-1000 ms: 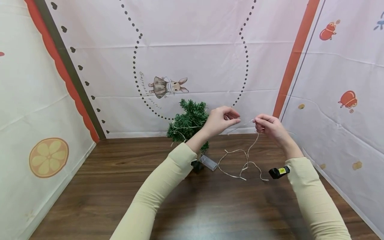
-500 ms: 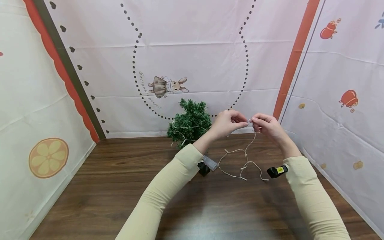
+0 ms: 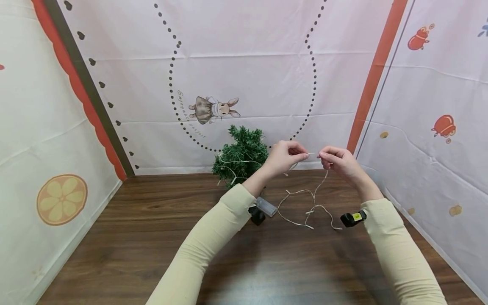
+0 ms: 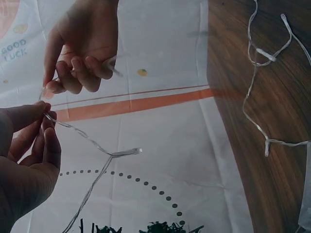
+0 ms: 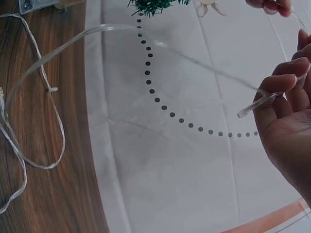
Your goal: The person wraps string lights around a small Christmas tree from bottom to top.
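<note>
A clear-wired string of lights (image 4: 124, 153) runs between the two hands. My left hand (image 3: 283, 156) pinches the wire between thumb and fingertips, and a small bulb hangs on the stretch below it in the left wrist view. Just to its right, my right hand (image 3: 341, 164) holds the same wire, with its lower fingers curled round another part in the right wrist view. A short span of wire shows between the fingertips. More of the string droops from the right hand to the table. Part of it wraps the small green artificial tree (image 3: 242, 153), partly behind my left arm.
A clear battery box (image 3: 266, 207) lies on the brown wooden table (image 3: 152, 237) near the tree's base. Loose wire loops lie right of it. A printed cloth (image 3: 244, 76) hangs behind the table, with more cloth at both sides.
My left hand has moved right to the right hand's fingertips, taken the wire, then drawn back slightly left. The right hand has stayed nearly in place.
</note>
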The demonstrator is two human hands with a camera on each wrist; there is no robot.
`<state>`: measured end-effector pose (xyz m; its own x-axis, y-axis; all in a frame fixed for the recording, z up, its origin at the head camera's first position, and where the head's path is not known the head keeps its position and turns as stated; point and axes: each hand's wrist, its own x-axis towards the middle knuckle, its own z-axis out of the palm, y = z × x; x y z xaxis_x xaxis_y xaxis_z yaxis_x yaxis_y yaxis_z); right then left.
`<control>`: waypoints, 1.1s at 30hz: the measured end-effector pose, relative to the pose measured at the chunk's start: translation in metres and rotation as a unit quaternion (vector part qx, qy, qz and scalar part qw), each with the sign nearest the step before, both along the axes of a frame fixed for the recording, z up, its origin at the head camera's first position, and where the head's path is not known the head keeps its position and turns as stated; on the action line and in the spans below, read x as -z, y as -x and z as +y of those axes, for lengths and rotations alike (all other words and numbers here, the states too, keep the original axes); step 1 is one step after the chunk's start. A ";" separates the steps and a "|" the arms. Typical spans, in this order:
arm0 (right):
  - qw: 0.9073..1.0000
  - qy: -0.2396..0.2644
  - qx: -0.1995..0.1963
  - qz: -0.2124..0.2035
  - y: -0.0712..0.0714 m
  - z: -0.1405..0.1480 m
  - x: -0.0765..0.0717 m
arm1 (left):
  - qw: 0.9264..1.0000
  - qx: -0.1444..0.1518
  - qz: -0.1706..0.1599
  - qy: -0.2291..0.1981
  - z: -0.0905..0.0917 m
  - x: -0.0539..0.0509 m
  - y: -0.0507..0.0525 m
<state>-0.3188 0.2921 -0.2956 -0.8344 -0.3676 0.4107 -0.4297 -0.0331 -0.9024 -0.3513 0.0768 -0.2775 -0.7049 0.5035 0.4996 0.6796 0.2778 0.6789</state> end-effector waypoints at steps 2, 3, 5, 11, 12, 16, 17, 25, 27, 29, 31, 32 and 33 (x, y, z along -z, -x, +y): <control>1.000 -0.002 0.004 0.000 0.000 0.001 0.001 | 1.000 -0.007 -0.003 0.002 -0.003 -0.003 0.000; 1.000 -0.002 0.004 0.001 0.000 0.002 0.001 | 1.000 -0.010 -0.005 0.001 -0.004 -0.005 0.001; 1.000 -0.005 0.004 0.004 0.001 0.004 0.002 | 1.000 -0.014 -0.011 0.001 -0.008 -0.011 0.001; 1.000 0.031 0.000 0.003 0.000 0.017 0.002 | 0.998 -0.042 -0.046 -0.017 -0.023 -0.029 0.005; 0.999 0.039 0.004 0.002 -0.001 0.021 0.003 | 0.997 -0.047 -0.051 -0.025 -0.026 -0.032 0.005; 0.996 0.084 0.011 -0.011 -0.006 0.038 0.006 | 0.996 -0.055 -0.061 -0.047 -0.038 -0.044 0.006; 0.995 0.094 0.012 -0.012 -0.007 0.042 0.008 | 0.995 -0.055 -0.064 -0.049 -0.041 -0.046 0.007; 0.987 0.161 0.006 -0.028 -0.009 0.065 0.017 | 0.994 -0.064 -0.075 -0.042 -0.056 -0.068 0.012; 0.985 0.172 0.009 -0.031 -0.009 0.068 0.019 | 0.994 -0.070 -0.077 -0.031 -0.059 -0.073 0.015; 0.983 0.179 0.014 -0.033 -0.010 0.071 0.020 | 0.994 -0.073 -0.080 -0.021 -0.062 -0.077 0.018; 0.982 0.186 0.019 -0.034 -0.011 0.074 0.022 | 0.993 -0.074 -0.085 -0.012 -0.065 -0.080 0.023; 0.981 0.188 0.020 -0.035 -0.012 0.075 0.023 | 0.993 -0.076 -0.086 -0.007 -0.066 -0.082 0.025; 0.981 0.191 0.019 -0.036 -0.012 0.076 0.024 | 0.993 -0.078 -0.087 -0.002 -0.068 -0.083 0.027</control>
<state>-0.3066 0.3682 -0.3192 -0.8766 -0.1655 0.4519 -0.3728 -0.3603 -0.8551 -0.3787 0.0089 -0.1948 -0.8501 0.3786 0.3662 0.5011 0.3674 0.7835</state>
